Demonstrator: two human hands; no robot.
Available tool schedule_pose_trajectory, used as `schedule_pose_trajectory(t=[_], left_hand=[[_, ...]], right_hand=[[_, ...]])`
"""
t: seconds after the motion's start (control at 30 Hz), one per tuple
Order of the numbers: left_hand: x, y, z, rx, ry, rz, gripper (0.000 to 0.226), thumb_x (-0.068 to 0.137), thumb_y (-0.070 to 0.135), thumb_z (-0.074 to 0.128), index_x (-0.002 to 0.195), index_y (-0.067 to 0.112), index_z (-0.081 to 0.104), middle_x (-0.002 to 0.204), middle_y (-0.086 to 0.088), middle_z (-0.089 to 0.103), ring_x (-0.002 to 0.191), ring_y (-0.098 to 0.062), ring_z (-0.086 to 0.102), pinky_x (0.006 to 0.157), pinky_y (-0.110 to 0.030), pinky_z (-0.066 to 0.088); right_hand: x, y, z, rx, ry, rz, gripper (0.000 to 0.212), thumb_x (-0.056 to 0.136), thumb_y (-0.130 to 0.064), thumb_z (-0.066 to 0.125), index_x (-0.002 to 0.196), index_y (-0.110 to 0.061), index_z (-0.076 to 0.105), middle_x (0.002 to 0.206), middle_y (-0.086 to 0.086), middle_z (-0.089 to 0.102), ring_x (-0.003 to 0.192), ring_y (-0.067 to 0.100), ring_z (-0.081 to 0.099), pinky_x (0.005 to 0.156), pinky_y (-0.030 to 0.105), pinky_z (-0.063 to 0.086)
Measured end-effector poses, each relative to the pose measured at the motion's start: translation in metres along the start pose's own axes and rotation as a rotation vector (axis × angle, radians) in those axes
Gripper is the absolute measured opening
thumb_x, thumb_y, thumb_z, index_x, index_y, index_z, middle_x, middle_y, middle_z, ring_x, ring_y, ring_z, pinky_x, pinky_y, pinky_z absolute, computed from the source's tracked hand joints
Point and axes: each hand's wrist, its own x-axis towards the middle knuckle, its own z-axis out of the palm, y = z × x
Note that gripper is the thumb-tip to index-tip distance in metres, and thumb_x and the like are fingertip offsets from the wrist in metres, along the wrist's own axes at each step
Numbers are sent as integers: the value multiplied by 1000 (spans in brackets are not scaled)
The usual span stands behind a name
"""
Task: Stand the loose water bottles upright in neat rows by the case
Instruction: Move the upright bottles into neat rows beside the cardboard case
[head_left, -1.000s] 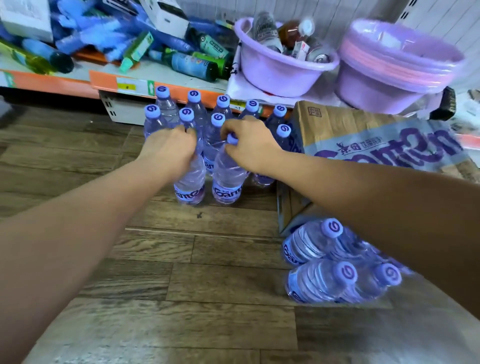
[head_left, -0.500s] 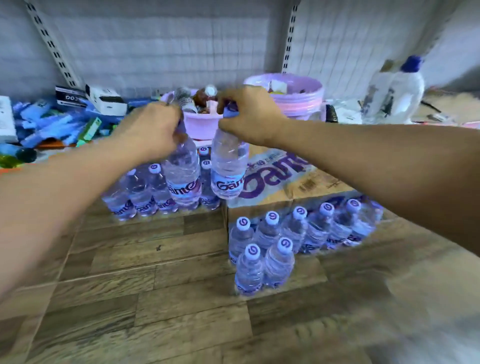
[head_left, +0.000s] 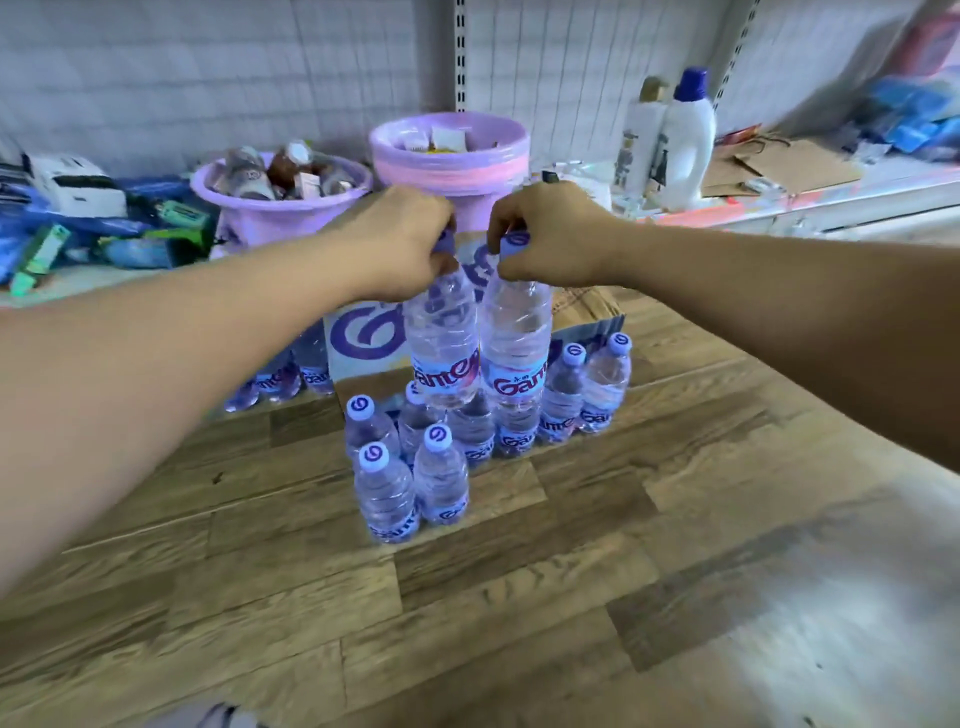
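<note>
Head view shows both hands raised above the wooden floor (head_left: 519, 597), each pinching one water bottle by its cap. The left hand (head_left: 400, 244) grips the left bottle (head_left: 441, 353); the right hand (head_left: 550, 236) grips the right bottle (head_left: 517, 343). The two bottles hang upright, side by side and nearly touching, in front of the cardboard case (head_left: 363, 338). Below them upright bottles stand in a row against the case, with a front pair (head_left: 410, 488) just ahead of that row's left end. Bare floor lies open to the right of the pair and toward the camera. More bottles (head_left: 280, 379) stand left of the case.
</note>
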Motion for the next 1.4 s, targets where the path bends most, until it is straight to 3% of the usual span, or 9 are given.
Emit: schedule_pose_trajectory(t=[0.17,0.27,0.37,0.57,0.7,0.97,1.1,1.27,1.4], left_hand=[[6,33,32,26,-128,44,27,87,20,58,106,1,60,106,-25,63,101,-39,56,74,-36,40],[5,41,55,25,-199,57,20,85,15,58,99,2,62,100,-22,65,97,-37,58,68,-31,34],[5,42,78,-32,-245,38,18,82,18,61,93,3,63,91,-18,65,92,-35,60,72,-36,44],[-2,50,128,-65,-368,25,18,82,24,63,87,8,54,89,-17,54,93,-36,56,72,-35,45],[-7,50,156,-69,-414,23,22,80,29,65,81,13,49,93,-16,52,91,-37,58,75,-38,49],[-6,54,182,-112,-449,13,34,79,20,58,59,22,31,66,1,31,70,-29,44,59,-32,34],[-8,55,189,-129,-463,-3,35,79,23,62,60,22,32,67,2,32,66,-27,45,53,-29,32],[-10,53,190,-162,-420,-35,23,78,27,65,80,13,48,76,-2,40,73,-27,47,61,-33,36],[-12,53,192,-180,-416,-39,26,79,29,64,81,12,44,82,-5,42,75,-28,48,62,-34,37]], right_hand=[[-25,31,25,5,-113,43,28,78,-23,65,105,-15,67,72,-4,50,79,17,44,55,25,30],[-28,47,48,6,-197,39,28,78,-21,65,106,-14,66,98,5,65,90,25,55,69,26,41],[-31,58,75,14,-261,39,28,78,-18,65,106,-12,64,109,11,65,99,29,58,75,29,42],[-32,74,121,34,-350,76,27,78,-14,64,104,-11,62,103,8,63,92,27,55,72,31,42],[-34,80,135,34,-396,78,24,79,-12,64,102,-8,60,90,1,48,84,19,41,69,28,33],[-38,85,157,49,-438,59,20,79,-11,62,95,-13,51,93,4,43,85,20,39,69,28,31],[-43,87,165,86,-430,82,26,79,-12,63,102,-11,52,95,5,41,86,23,43,70,28,34],[-46,90,167,96,-427,91,32,81,-14,62,110,-10,52,98,5,39,99,32,53,73,30,37],[-49,87,163,9,-490,48,36,86,-13,57,121,-9,47,110,12,46,102,33,53,72,31,35]])
